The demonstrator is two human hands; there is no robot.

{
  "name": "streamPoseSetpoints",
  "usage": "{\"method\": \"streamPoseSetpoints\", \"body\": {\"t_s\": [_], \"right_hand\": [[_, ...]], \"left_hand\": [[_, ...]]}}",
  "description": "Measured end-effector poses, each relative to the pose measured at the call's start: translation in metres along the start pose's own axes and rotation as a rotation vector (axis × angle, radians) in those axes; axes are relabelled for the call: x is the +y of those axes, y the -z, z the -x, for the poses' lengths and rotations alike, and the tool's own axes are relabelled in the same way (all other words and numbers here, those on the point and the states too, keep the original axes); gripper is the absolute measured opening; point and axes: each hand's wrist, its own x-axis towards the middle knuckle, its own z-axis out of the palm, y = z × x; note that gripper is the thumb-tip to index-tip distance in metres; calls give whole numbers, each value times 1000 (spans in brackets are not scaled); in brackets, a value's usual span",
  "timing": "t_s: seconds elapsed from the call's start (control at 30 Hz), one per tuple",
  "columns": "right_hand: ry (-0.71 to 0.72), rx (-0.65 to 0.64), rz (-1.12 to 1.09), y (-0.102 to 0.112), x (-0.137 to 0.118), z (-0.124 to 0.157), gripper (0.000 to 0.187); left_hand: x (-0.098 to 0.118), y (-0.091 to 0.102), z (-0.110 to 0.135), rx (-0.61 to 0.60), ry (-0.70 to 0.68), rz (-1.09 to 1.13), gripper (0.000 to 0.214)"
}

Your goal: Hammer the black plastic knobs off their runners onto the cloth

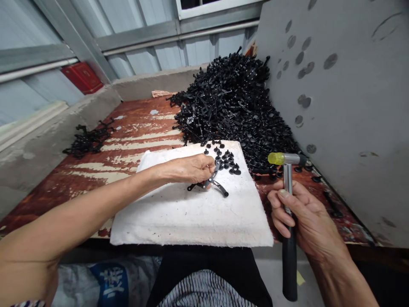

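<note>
My left hand (200,168) is closed on a black jointed bracket (219,187) with several thin arms, held just over or on the white cloth pad (185,217). Past its fingertips lie several small black round-headed pegs (226,160) on the pad's far right part. Off the pad's right side, my right hand (297,209) grips a hammer (289,264) around its shaft. The hammer stands upright, its yellow-tipped head on top and its black handle hanging below the hand.
A large heap of black parts (230,102) rises behind the pad, against a grey board (335,94) on the right. A smaller cluster of black brackets (89,136) lies on the worn red-brown table (140,115) at left. A red box (82,78) sits by the wall.
</note>
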Motion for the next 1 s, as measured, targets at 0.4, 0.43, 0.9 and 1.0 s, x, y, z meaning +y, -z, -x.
{"method": "streamPoseSetpoints", "body": {"t_s": [0.4,0.43,0.9,1.0], "right_hand": [[8,13,25,-3,-2,2,29],[7,13,27,-3,-2,2,29],[0,24,38,-3,-2,2,26],[1,28,40,-2,-2,2,27]], "left_hand": [[-8,-10,-5,73,35,67,22],[-6,-10,-5,68,50,113,22],[-10,-10,-3,62,97,375,27],[-10,-9,-4,41,104,425,28]]}}
